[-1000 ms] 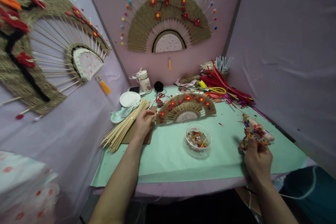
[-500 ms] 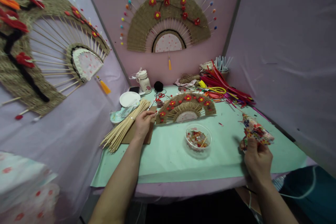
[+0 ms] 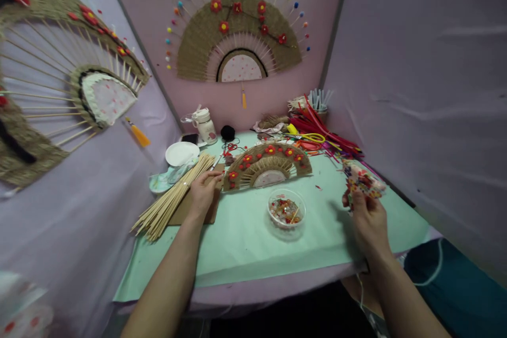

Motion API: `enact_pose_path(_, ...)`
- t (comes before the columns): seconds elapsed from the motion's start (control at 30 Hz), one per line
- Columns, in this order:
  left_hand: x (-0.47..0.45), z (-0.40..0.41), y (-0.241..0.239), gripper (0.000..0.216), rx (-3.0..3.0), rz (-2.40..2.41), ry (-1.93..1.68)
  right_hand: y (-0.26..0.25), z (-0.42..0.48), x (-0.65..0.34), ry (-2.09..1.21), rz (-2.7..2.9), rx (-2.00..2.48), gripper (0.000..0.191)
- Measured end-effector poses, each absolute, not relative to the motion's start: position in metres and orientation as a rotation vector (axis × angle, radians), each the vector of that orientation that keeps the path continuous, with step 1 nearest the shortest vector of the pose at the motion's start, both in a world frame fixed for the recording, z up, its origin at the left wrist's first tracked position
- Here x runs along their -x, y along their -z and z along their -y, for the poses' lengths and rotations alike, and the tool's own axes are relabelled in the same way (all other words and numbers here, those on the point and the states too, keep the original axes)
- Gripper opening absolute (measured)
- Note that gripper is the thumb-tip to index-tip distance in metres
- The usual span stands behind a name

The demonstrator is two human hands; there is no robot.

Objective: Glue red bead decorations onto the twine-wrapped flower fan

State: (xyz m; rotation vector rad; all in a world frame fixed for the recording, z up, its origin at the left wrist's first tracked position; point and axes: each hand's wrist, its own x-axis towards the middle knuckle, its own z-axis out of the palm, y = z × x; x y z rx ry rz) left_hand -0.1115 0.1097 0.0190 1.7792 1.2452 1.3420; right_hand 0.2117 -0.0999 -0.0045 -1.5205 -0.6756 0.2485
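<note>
A small woven fan [image 3: 271,161] with red flowers and a pale half-round centre leans on the green-covered table. My left hand [image 3: 204,194] reaches to its left edge, thumb and fingertips pinched there beside a tiny red bead; the exact contact is too small to see. In my right hand [image 3: 368,216] is what looks like a glue gun [image 3: 362,179] in a colourful floral covering, its narrow tip pointing left, held above the table's right side. Between the hands stands a clear round tub [image 3: 287,211] of red, amber and clear beads.
Bamboo sticks [image 3: 176,195] lie on brown cardboard [image 3: 212,208] at left, near a white plate [image 3: 181,154] and tumbler [image 3: 205,128]. Red pipe cleaners [image 3: 327,129] crowd the back right. Larger fans hang on the back [image 3: 190,53] and left walls.
My right hand has moved left and slightly away from me with the glue gun. My left hand stays at the fan's edge. The view has turned a little to the right.
</note>
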Motion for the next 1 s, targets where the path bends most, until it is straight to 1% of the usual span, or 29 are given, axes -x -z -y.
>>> enact_pose_path(0.13,0.111,-0.112,-0.018,0.02,-1.768,-1.224,-1.367,-0.007,0.067,-0.225,-0.416,0.627,1.433,0.056)
enact_pose_path(0.3,0.108,-0.115,-0.018,0.028,-1.716,-1.138,-1.436,-0.002,0.02,-0.245,-0.339,0.558,1.433,0.04)
enact_pose_path(0.4,0.108,-0.115,-0.017,0.031,-1.695,-1.116,-1.446,-0.002,0.001,-0.247,-0.348,0.634,1.42,0.034)
enact_pose_path(0.6,0.107,-0.113,-0.018,0.032,-1.704,-1.138,-1.449,0.003,-0.019,-0.245,-0.42,0.723,1.403,0.038)
enact_pose_path(0.77,0.109,-0.115,-0.016,0.033,-1.703,-1.128,-1.453,0.01,-0.025,-0.248,-0.456,0.742,1.413,0.033)
enact_pose_path(1.0,0.108,-0.116,-0.012,0.036,-1.723,-1.139,-1.485,0.016,-0.028,-0.249,-0.46,0.719,1.415,0.034)
